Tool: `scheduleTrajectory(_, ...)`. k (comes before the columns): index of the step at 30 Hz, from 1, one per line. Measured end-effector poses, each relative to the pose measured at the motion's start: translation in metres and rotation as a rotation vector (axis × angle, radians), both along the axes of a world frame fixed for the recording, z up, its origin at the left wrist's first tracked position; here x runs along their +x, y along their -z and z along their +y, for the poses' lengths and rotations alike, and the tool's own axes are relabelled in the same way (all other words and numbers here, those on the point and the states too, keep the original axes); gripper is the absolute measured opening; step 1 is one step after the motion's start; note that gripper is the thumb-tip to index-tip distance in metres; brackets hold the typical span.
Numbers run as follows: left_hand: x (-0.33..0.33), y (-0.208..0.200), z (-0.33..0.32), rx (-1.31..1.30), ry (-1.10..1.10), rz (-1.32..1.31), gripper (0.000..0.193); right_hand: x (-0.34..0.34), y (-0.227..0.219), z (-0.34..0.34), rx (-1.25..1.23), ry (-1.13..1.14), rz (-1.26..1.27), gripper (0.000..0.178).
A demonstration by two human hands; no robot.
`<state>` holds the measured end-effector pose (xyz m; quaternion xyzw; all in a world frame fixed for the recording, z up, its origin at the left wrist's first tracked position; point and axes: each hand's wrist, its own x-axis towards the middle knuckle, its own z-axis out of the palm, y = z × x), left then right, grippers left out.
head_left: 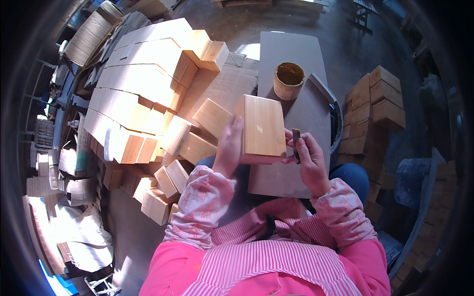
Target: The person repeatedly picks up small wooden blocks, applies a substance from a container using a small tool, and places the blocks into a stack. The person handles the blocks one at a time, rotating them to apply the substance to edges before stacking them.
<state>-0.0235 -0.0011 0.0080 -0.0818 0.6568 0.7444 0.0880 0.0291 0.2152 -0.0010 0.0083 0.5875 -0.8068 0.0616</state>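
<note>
My left hand (230, 143) grips a light wooden box (264, 126) by its left side, above the near part of a grey board. On the box's upper face lies a small pale yellowish patch. At the box's right side, my right hand (312, 160) pinches a small, dark, flat scraper-like tool (296, 146) between thumb and fingers. Some fingers of that hand reach toward the box's side; whether they touch it I cannot tell. Beyond the box stands a round tub (288, 81) with a brown-crusted rim and a dark inside.
The grey board (292, 49) bears the tub. Stacked wooden boxes (143, 74) fill the left, with several loose ones (173, 180) nearer me. Another stack of boxes (370, 106) stands on the right. A curved dark rim (337, 121) edges the board's right side.
</note>
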Motion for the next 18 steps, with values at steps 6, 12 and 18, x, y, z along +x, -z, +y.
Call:
scheduleTrajectory(6,0.0,-0.003,0.0,0.029,0.055,-0.09,0.057,0.004,-0.001,0.0,0.069,0.05,0.03,0.021)
scheduleTrajectory(12,0.003,0.002,0.002,0.012,0.077,-0.024,0.063,0.006,-0.005,0.005,0.203,0.08,0.079,0.02)
scheduleTrajectory(18,-0.001,0.01,0.005,-0.047,0.058,-0.024,0.067,-0.012,-0.03,0.009,0.693,0.104,0.396,0.011)
